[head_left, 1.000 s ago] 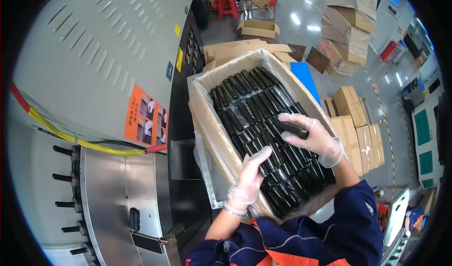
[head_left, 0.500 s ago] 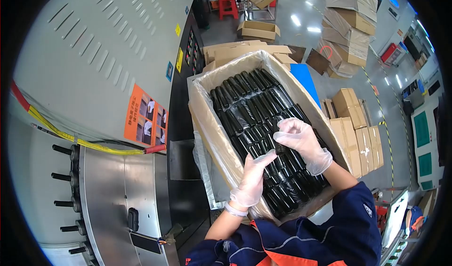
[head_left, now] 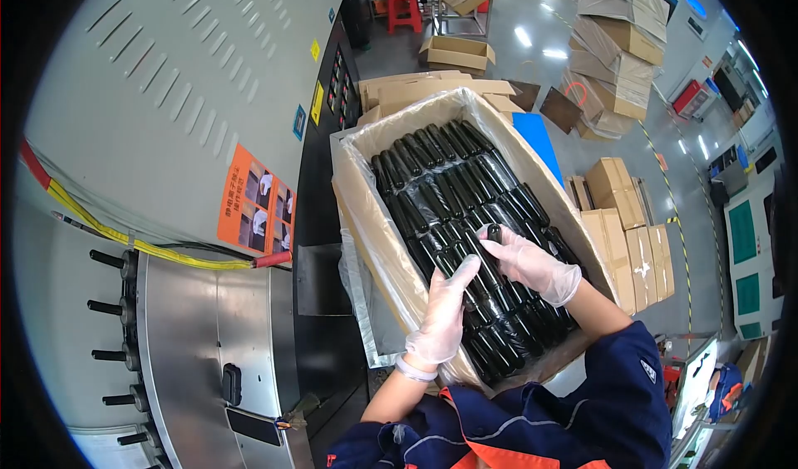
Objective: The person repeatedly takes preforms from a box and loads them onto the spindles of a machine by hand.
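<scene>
Rows of glossy black tube-shaped parts (head_left: 449, 188) fill a cardboard box (head_left: 382, 249) lined with clear plastic film. Both my hands wear thin translucent gloves. My left hand (head_left: 440, 319) is over the near left part of the rows, thumb raised and spread from the forefinger, with black parts showing between them. My right hand (head_left: 532, 265) closes its thumb and fingers around one black tube-shaped part (head_left: 495, 234), whose rounded end sticks up at the fingertips. The lower end of that part is hidden by the hand and the neighbouring parts.
A grey machine cabinet (head_left: 166, 78) with an orange instruction sheet (head_left: 256, 203) stands at left. Flattened cardboard (head_left: 432, 91) lies behind the box. Stacked cartons (head_left: 619, 220) and a wrapped carton pile (head_left: 615, 45) stand to the right. A red stool (head_left: 404, 10) is at the back.
My right hand has come down slightly and now grips a black part among the rows. My left thumb has lifted and moved a little left.
</scene>
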### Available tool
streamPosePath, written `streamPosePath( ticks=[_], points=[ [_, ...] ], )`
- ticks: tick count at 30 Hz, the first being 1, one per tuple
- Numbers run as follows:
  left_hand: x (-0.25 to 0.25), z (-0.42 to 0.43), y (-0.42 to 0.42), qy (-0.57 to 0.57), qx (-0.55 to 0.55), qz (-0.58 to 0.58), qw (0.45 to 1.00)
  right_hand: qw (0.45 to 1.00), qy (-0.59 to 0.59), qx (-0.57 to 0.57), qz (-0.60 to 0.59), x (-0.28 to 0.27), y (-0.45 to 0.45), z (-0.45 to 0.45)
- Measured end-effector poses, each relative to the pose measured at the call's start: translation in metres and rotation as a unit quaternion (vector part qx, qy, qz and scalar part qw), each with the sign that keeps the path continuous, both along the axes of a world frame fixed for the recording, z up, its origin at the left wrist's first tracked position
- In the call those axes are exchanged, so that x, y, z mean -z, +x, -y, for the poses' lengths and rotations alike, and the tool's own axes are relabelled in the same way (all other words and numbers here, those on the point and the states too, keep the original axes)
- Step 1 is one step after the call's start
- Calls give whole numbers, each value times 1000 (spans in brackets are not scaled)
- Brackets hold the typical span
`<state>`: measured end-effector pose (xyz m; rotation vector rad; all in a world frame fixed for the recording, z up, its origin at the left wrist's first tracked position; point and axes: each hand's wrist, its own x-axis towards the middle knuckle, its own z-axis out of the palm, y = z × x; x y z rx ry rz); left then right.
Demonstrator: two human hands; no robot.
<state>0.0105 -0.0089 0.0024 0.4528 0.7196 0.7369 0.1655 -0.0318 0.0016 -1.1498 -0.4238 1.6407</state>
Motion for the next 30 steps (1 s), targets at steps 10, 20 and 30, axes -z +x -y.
streamPosePath(
  ticks=[10,20,30],
  points=[
    [-10,-5,-7,-56,47,-8,997,989,30,-108,98,-27,14,-2],
    [5,-8,-22,19,79,128,988,999,45,-4,24,-4,42,-3],
    [-16,15,-192,191,7,39,981,985,86,134,-70,16,23,-24]
  ],
)
